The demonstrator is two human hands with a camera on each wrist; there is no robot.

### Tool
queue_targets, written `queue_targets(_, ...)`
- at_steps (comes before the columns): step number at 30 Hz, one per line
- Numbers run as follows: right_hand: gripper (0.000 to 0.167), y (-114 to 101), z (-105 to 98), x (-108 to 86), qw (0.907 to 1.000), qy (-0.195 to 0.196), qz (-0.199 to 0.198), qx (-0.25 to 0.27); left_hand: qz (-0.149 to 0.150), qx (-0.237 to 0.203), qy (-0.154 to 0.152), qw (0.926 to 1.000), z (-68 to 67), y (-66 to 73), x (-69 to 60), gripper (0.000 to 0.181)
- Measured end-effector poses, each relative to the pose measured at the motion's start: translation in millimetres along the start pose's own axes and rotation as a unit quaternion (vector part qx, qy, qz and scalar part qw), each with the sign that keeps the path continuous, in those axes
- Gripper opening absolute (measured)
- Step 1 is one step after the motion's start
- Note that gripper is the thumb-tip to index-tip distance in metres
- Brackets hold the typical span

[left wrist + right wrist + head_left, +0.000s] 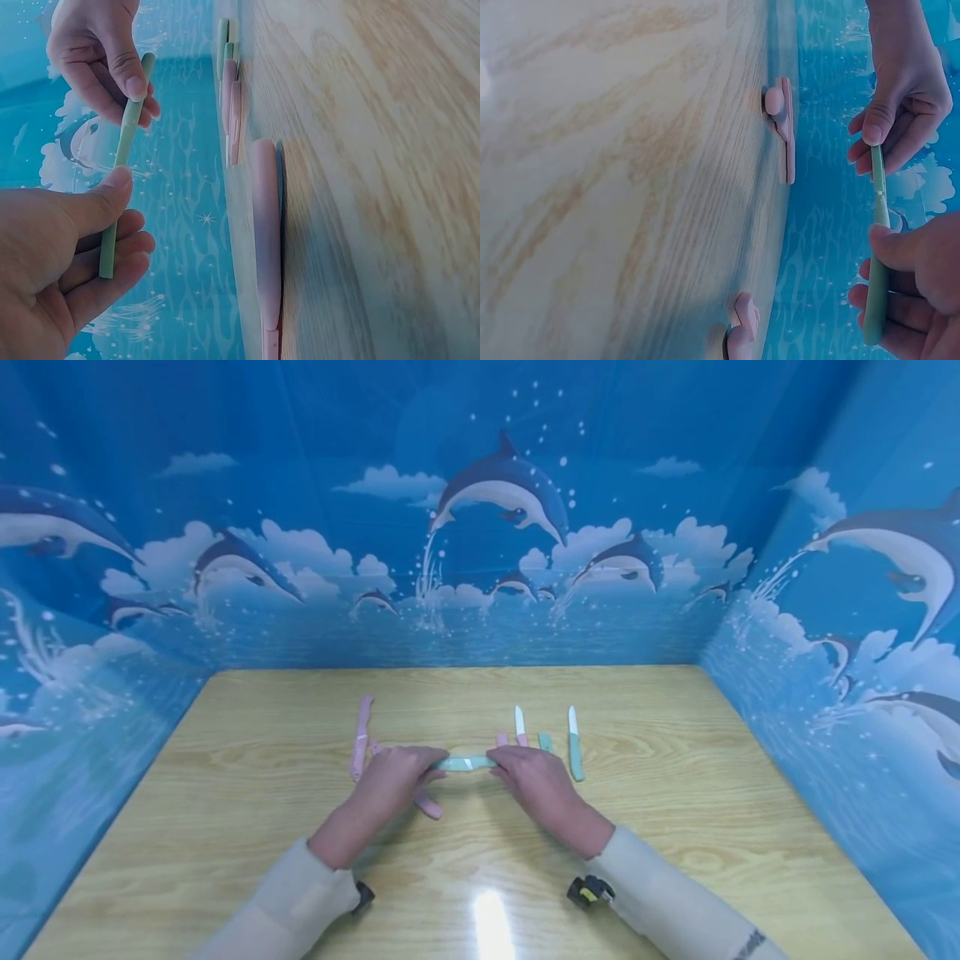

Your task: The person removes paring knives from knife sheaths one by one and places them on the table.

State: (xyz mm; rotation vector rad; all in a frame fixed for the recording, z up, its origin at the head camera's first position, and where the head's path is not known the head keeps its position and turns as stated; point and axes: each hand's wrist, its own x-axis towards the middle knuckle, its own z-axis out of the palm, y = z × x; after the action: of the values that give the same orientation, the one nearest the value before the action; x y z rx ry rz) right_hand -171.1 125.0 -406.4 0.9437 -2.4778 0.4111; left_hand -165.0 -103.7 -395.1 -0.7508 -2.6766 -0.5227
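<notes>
Level above the table, a light green knife (467, 763) in a matching sheath is held between both hands. My left hand (393, 774) pinches the sheath end between thumb and fingers. Around the handle end curl the fingers of my right hand (536, 777); the right wrist view shows the green handle (877, 300) lying across them. A narrow gap shows where sheath meets handle. Below the left hand lies a pink-handled piece (428, 805), seen closer as a pink handle (266, 225) in the left wrist view; its middle is hidden by the hand.
Farther left lies a pink sheathed knife (362, 739). Beyond the right hand are a pink knife with a bare white blade (520, 721), a pink sheath (502, 739), a green sheath (545, 742) and a bare green knife (575, 752). Dolphin-print cloth (465, 635) borders the wooden table (675, 827).
</notes>
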Motion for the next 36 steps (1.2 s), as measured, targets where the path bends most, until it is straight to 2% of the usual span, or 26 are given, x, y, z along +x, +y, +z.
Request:
queue_targets(5,0.025,0.3,0.1,-0.7,1.0000,-0.002,0.007,0.002,0.003,-0.007,0.005,1.0000,-0.2,0.6,-0.8,0.023)
queue_targets(14,0.026,-0.9,-1.3,-2.8,0.9999,-0.001,0.013,0.000,-0.005,-0.019,-0.007,0.9998,1.8,2.0,-2.2,0.020)
queue_targets(21,0.026,-0.3,-1.5,-5.3,0.9998,-0.008,0.018,-0.002,-0.004,-0.020,-0.003,0.9998,4.3,2.1,-3.0,0.019)
queue_targets(29,0.025,1.8,-1.2,-6.7,0.9997,0.002,0.021,0.009,-0.014,-0.046,0.004,0.9988,5.7,3.2,-2.6,0.020)
queue_targets(36,0.024,4.4,-2.0,-6.6,0.9993,-0.011,0.029,0.021,-0.015,-0.049,0.007,0.9987,6.1,1.6,-2.5,0.019)
